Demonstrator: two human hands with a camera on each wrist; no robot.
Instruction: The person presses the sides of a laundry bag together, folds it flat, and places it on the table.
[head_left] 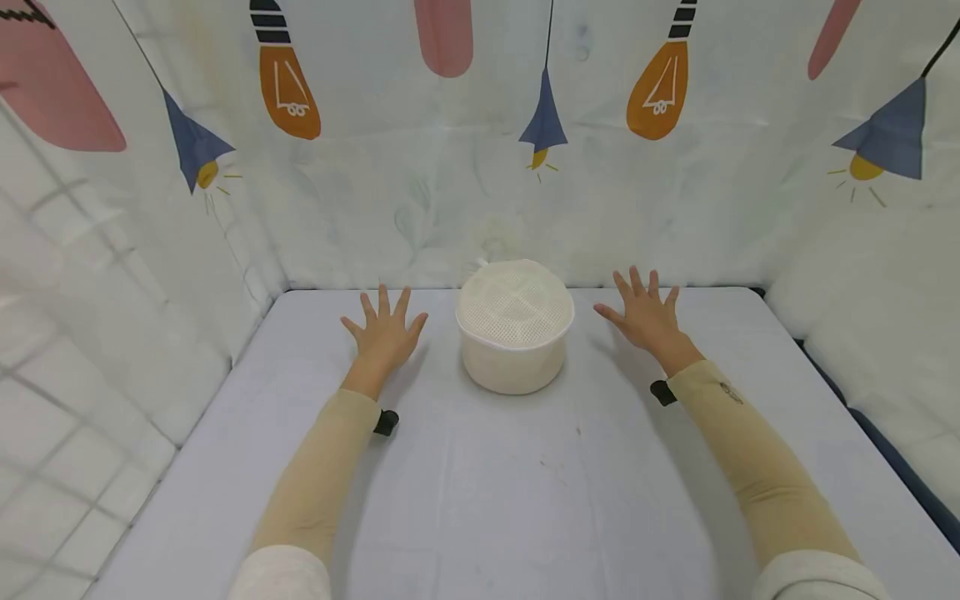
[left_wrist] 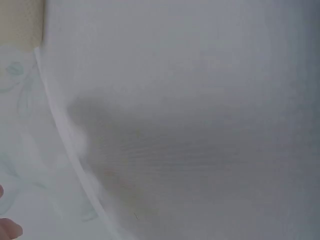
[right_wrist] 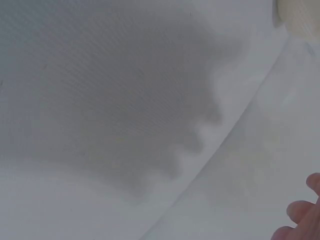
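A cream round tub [head_left: 513, 367] with a perforated, mesh-like top stands at the far middle of the table. To its left, my left hand [head_left: 384, 335] is held with fingers spread, apart from the tub. On the other side, my right hand [head_left: 648, 321] also has its fingers spread and holds nothing. Both hands cast shadows on the tabletop. Part of the tub [left_wrist: 20, 22] shows at the upper left of the left wrist view, and its edge [right_wrist: 301, 17] at the upper right of the right wrist view. Only some fingertips [right_wrist: 300, 211] appear there.
The table [head_left: 517, 500] has a white cover. A white curtain [head_left: 345, 192] printed with lamps and bulbs hangs behind its far edge. More white fabric borders the left and right sides. A small black piece [head_left: 386, 422] sits at my left wrist, another [head_left: 663, 392] at my right.
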